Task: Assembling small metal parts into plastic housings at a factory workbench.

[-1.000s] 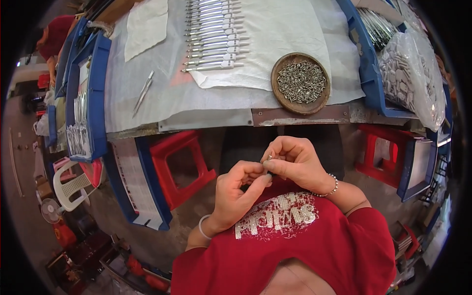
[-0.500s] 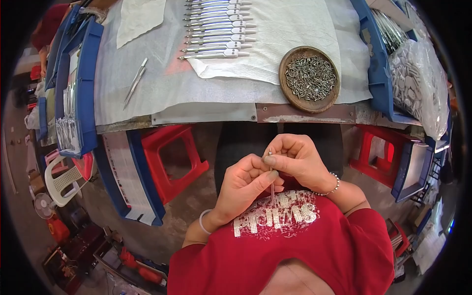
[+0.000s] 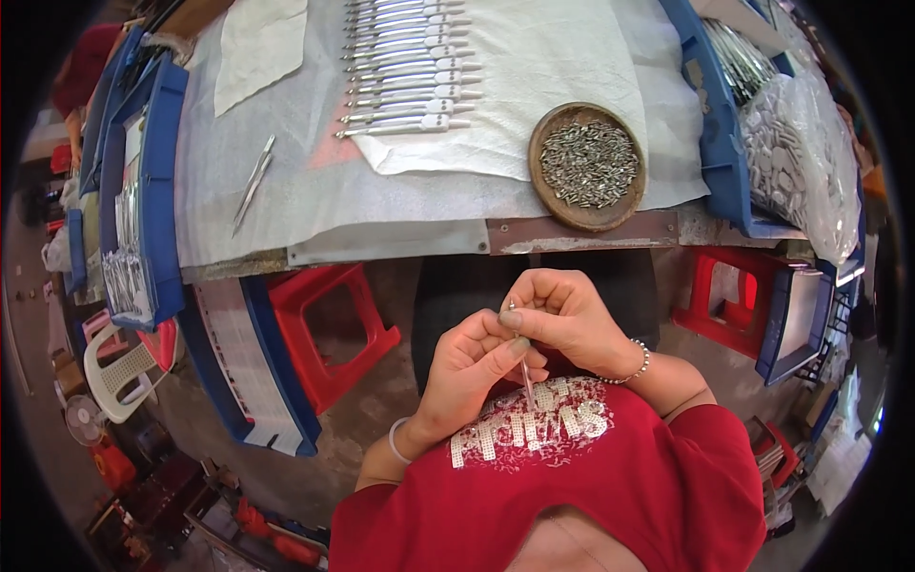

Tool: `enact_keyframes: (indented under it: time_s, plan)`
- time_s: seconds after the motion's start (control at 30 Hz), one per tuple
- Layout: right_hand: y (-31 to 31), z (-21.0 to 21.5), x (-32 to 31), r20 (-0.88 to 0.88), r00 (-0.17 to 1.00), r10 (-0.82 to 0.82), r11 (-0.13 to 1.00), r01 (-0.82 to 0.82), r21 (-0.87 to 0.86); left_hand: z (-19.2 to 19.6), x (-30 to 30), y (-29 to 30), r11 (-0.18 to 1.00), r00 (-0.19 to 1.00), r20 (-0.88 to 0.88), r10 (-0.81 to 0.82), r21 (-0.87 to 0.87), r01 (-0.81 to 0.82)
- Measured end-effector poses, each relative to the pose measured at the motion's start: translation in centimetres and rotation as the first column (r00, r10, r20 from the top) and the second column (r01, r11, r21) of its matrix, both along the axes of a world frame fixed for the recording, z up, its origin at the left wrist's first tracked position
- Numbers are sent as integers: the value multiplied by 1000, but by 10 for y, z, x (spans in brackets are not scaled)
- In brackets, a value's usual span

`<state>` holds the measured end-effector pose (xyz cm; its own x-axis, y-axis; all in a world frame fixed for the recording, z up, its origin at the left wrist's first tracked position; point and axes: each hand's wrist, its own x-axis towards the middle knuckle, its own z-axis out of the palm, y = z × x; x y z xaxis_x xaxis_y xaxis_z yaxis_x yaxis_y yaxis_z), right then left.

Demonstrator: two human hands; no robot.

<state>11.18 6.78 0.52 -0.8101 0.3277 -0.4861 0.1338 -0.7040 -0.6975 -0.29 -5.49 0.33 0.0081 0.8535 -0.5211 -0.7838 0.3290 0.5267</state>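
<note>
Below the table edge, left hand (image 3: 464,367) and right hand (image 3: 564,319) together pinch a thin metal strip (image 3: 526,379).

metal piece (image 3: 527,379) | upper end hidden inside both hands (image 3: 519,338)

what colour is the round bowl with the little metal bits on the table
Brown, in the head view: the round wooden-looking bowl holds small silvery metal pieces.

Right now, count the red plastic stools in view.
2: one red stool stands under the table edge on the person's left, the other red stool under it on the right, partly hidden by a blue tray. More may be hidden.
</note>
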Motion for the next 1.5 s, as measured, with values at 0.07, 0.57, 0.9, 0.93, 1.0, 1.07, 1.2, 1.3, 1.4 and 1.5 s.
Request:
enact_keyframes:
  time_s: [0.07, 0.57, 0.9, 0.93, 1.0, 1.07, 1.2, 1.3, 1.4, 1.5]
  plan:
    - [2, 3, 0, -11, 1000, -3, 1000, 3, -29, -1, 0, 1, 1000, 1000, -11, 13, -8, -13]
    - [5, -33, 97, -95, 993, 74, 997, -74, 9, 8, 10, 2, 975, 985, -47, 164, 159, -155]
    - [43, -31, 181, 260, 941, -215, 797, 15, 604, 31, 9, 24, 887, 910, -396, 127, 455, 74]
    - [37, -25, 174, 191, 970, -151, 853, 30, 521, 26, 12, 23, 860, 881, -446, 159, 500, 98]
    - [27, -12, 152, 79, 997, -17, 813, -33, 581, 30, 17, 27, 856, 630, -753, 192, 442, 268]
    - [19, -3, 129, -27, 998, 48, 577, -5, 816, 54, 25, 31, 878, 355, -932, 78, 233, 418]
    - [18, 16, 81, -261, 965, 5, 339, 244, 908, 60, 26, 34, 722, 189, -982, 4, 133, 679]
    - [26, 32, 45, -283, 952, 119, 533, 179, 827, 65, 27, 39, 602, 150, -985, 89, 173, 780]
    - [19, 33, 16, -269, 886, 378, 562, 12, 827, 54, 29, 40, 500, 149, -979, 136, 198, 843]
    - [31, 33, 16, -162, 860, 484, 514, -129, 848, 49, 22, 45, 475, 162, -987, 4, 145, 868]
